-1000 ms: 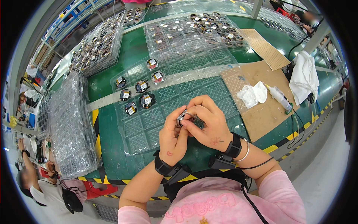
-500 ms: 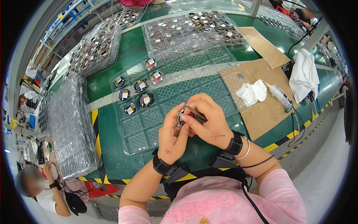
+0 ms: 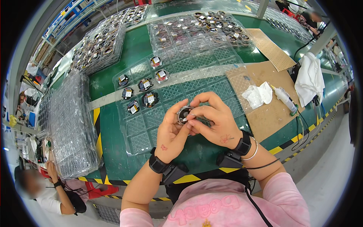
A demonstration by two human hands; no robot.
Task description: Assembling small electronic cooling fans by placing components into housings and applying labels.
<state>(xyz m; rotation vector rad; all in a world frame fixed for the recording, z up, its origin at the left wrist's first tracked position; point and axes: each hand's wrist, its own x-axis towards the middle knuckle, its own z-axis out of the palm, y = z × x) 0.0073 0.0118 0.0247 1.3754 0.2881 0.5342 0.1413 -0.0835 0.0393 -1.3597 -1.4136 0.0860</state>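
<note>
Over the near side of a clear plastic tray (image 3: 138, 143), my left hand (image 3: 171, 130) grips a small round electronic part (image 3: 184, 112) with a dark inside and a silvery rim. My right hand (image 3: 216, 120) is closed too, thumb and forefinger pinched at the lower right of that part, where a small pale spot shows. Whether a separate small piece lies between those fingertips is hidden. Several similar round parts (image 3: 150, 99) with white labels sit in the tray's left compartments, beyond my left hand.
A stack of clear trays (image 3: 72, 128) stands at left. Filled trays (image 3: 102, 47) of round parts lie farther back. To the right, a brown board (image 3: 268, 121) carries a white wipe (image 3: 257, 94) and a glue syringe (image 3: 284, 99); a white cloth (image 3: 310, 79) hangs beside it. Another person (image 3: 41, 189) sits at lower left.
The round part has been tilted so its dark face shows more. My right fingers have shifted onto its edge, and the grey band that arched between them is out of sight.
</note>
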